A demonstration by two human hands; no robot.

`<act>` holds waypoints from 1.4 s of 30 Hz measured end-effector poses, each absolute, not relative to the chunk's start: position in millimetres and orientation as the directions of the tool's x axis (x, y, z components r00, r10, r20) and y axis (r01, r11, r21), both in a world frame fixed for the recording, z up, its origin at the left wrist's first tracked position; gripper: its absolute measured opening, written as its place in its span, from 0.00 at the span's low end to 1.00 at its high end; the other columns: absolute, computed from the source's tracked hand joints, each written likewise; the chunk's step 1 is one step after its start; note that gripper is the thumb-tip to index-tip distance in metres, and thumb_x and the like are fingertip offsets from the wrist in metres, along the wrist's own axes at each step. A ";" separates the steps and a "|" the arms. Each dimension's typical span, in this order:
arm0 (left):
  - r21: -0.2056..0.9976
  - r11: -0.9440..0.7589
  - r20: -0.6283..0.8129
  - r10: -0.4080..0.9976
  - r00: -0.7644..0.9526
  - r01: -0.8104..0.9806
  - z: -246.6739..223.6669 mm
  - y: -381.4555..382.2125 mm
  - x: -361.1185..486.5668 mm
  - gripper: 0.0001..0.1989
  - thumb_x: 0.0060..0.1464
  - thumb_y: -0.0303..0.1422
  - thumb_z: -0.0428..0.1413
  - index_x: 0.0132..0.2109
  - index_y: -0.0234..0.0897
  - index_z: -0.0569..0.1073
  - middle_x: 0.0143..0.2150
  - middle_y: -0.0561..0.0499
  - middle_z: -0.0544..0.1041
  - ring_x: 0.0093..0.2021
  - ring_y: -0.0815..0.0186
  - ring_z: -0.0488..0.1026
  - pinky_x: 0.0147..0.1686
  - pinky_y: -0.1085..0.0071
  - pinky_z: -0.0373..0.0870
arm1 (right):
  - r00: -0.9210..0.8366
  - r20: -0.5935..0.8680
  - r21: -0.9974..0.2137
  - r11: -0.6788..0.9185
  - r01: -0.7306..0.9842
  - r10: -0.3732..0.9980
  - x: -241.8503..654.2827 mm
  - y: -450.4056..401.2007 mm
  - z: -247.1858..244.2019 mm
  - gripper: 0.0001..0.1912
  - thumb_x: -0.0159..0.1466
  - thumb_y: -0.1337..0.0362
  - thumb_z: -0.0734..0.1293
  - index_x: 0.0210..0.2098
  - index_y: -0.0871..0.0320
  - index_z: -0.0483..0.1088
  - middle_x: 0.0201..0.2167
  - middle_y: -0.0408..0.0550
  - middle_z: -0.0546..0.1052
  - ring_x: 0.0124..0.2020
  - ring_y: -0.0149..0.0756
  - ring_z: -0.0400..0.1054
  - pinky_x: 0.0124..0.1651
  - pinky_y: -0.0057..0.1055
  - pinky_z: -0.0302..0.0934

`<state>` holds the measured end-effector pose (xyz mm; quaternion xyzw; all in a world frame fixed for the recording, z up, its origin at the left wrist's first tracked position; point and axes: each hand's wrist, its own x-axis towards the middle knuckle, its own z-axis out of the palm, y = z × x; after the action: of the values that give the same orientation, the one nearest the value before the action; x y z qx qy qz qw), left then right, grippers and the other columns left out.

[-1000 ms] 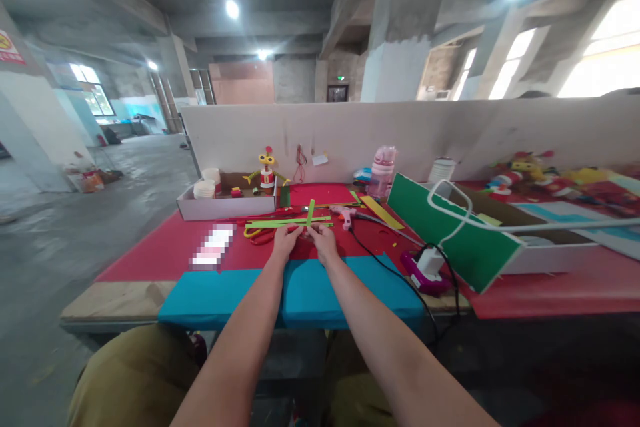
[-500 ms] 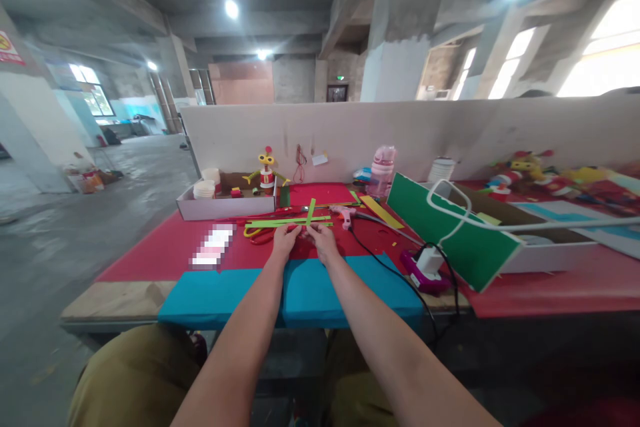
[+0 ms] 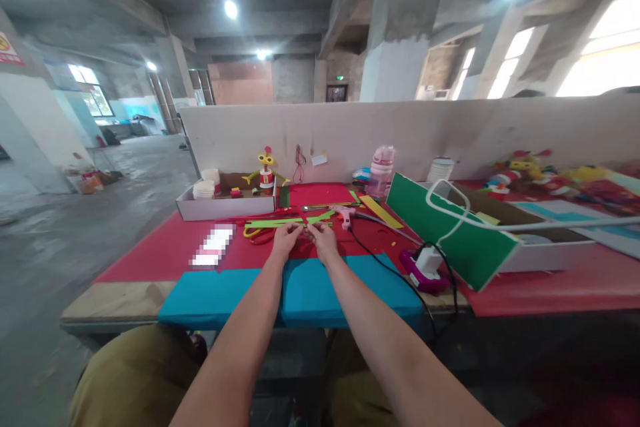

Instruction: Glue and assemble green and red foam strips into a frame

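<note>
My left hand (image 3: 287, 240) and my right hand (image 3: 321, 240) meet fingertip to fingertip over the red-covered table. Both are closed in a pinch where a green paper strip (image 3: 323, 217) and a red paper strip (image 3: 305, 215) cross. The green one slants off to the right, while the red one points away from me. What lies between the fingertips is mostly hidden. Just beyond my left hand, several light-green strips (image 3: 270, 222) lie by yellow-and-red-handled scissors (image 3: 255, 232). A pink glue gun (image 3: 344, 215) rests to the right of my right hand.
A white box (image 3: 227, 209) with paper cups and a yellow figure (image 3: 267, 170) stands back left. On the right are a purple power strip (image 3: 425, 273) with cables, a green board (image 3: 445, 233) and a pink bottle (image 3: 382, 170). Blue covering (image 3: 350, 290) lines the front edge.
The green strip that stood up away from me has swung down to the right. A red strip now points away from my fingertips. Both hands have stayed almost in place.
</note>
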<state>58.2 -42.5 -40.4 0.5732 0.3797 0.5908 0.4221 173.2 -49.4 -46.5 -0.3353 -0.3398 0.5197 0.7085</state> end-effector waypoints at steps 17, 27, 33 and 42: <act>0.920 -0.334 0.339 0.941 -0.009 -0.203 -37.3 -44.2 56.1 0.16 0.39 0.40 0.64 0.23 0.35 0.67 0.19 0.56 0.68 0.21 0.73 0.63 0.24 0.75 0.60 | 0.086 0.187 -0.893 0.206 -0.400 0.979 170.8 -50.3 -50.4 0.14 0.42 0.60 0.74 0.24 0.57 0.66 0.22 0.38 0.73 0.25 0.32 0.69 0.38 0.34 0.67; 0.926 -0.259 0.262 0.965 -0.027 -0.275 -40.9 -42.9 58.0 0.16 0.36 0.39 0.65 0.25 0.35 0.67 0.19 0.57 0.68 0.21 0.72 0.65 0.25 0.74 0.62 | 0.072 0.178 -0.886 0.192 -0.421 0.981 172.1 -49.8 -51.5 0.15 0.41 0.60 0.75 0.23 0.57 0.66 0.20 0.38 0.72 0.27 0.33 0.69 0.38 0.35 0.67; 0.931 -0.288 0.289 0.957 -0.029 -0.225 -41.9 -39.5 57.8 0.17 0.37 0.40 0.65 0.24 0.36 0.66 0.18 0.56 0.69 0.21 0.71 0.65 0.23 0.74 0.61 | 0.029 0.196 -0.898 0.191 -0.396 0.980 172.1 -49.0 -51.4 0.14 0.43 0.59 0.73 0.27 0.58 0.71 0.23 0.40 0.75 0.28 0.34 0.69 0.39 0.35 0.66; 0.937 -0.263 0.268 0.963 -0.010 -0.228 -45.3 -36.3 56.4 0.16 0.37 0.40 0.65 0.26 0.36 0.67 0.19 0.56 0.69 0.22 0.71 0.66 0.24 0.74 0.62 | 0.034 0.163 -0.884 0.161 -0.439 0.986 171.9 -49.5 -50.3 0.15 0.41 0.61 0.75 0.28 0.58 0.72 0.23 0.40 0.75 0.27 0.32 0.70 0.40 0.36 0.67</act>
<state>56.4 -36.3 -45.3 0.5077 0.3619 0.6114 0.4873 171.9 -49.5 -50.3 -0.3297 -0.4148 0.5575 0.6391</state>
